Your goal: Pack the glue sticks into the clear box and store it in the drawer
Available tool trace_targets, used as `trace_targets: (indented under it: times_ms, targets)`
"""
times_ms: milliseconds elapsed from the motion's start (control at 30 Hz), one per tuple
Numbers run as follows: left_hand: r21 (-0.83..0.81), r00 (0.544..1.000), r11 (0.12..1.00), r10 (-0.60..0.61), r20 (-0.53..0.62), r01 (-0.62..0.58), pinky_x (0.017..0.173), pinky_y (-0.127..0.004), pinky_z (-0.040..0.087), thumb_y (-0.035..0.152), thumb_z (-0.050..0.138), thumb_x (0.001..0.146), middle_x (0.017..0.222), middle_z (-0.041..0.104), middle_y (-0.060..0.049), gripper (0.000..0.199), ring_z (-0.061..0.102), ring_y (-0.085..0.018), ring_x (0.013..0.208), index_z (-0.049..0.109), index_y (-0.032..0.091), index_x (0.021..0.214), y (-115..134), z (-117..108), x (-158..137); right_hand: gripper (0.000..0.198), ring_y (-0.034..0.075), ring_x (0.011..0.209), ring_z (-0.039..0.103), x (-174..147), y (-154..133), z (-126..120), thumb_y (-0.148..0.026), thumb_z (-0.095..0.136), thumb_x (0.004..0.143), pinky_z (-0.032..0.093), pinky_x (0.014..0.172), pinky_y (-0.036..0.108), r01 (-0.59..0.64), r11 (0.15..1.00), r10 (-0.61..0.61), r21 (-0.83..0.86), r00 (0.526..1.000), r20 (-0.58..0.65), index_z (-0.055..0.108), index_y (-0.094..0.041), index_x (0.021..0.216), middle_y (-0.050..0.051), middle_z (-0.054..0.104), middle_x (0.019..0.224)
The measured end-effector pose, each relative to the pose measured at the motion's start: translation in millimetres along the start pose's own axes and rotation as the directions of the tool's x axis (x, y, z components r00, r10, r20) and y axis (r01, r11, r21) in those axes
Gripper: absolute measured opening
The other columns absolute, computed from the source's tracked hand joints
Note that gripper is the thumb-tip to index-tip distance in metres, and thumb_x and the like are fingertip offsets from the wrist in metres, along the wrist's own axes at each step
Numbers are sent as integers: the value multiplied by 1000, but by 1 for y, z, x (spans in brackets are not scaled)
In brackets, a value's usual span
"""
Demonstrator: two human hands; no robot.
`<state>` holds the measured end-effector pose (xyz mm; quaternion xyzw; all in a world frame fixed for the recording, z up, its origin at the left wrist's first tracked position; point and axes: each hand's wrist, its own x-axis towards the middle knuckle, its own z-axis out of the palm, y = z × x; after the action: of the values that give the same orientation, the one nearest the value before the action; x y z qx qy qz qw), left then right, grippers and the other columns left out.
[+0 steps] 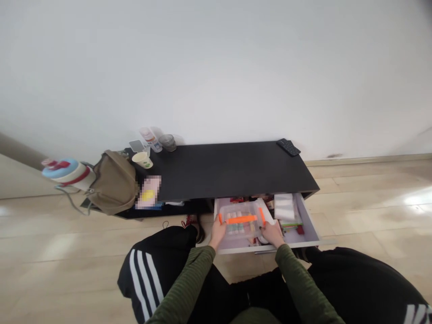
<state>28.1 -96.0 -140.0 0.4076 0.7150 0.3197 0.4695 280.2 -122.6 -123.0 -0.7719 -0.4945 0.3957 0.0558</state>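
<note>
A clear plastic storage box [241,231] with an orange handle and orange side clips is between my two hands, at the left part of a pulled-out white drawer [308,227]. Small pale, green and yellowish items show through its walls. My left hand [218,231] grips the box's left side, near one orange clip. On the right side, by the other clip, my right hand [272,233] has its fingers closed on the box. Whether the box touches the drawer's bottom I cannot tell. White packets [284,207] and other small things lie in the drawer's right part.
The drawer belongs to a low black cabinet [222,168] against a white wall. On its top are a remote control [288,147], a glass [168,142], a paper cup [142,159] and a bottle [151,139]. A brown bag [113,184] and a large flask [69,173] stand at the left end.
</note>
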Motion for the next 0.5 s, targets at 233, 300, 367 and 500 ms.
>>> trace_targets:
  times_ms: [233,300,367,500]
  targets:
    - [29,979,978,205,17,-205,118,-41,33,17,60,73,140,61,-15,41,48,-28,141,66,18,114,11,2,-32,39,28,117,63,-17,7,5,-19,51,86,45,99,36,250,968,-236,18,935,-266,67,-14,121,17,70,121]
    - [-11,949,972,231,213,-234,110,-42,43,22,59,76,126,69,-14,34,61,-26,126,68,18,109,11,5,-53,35,26,112,64,-32,8,6,-20,49,87,47,97,35,388,920,-340,57,862,-377,69,-17,115,14,71,118]
    - [34,831,997,33,556,-63,85,-42,56,35,51,84,88,75,-11,27,73,-24,86,69,15,89,8,7,-74,28,23,91,69,-51,9,9,-26,47,91,50,82,32,425,902,-380,77,865,-328,72,-18,100,10,75,97]
    - [305,597,936,-147,789,-174,71,-33,52,41,47,86,73,73,-9,38,69,-22,71,71,14,73,3,9,-101,28,19,66,66,-78,12,14,-33,56,91,40,61,25,287,958,-287,-21,958,-25,70,-20,69,5,70,67]
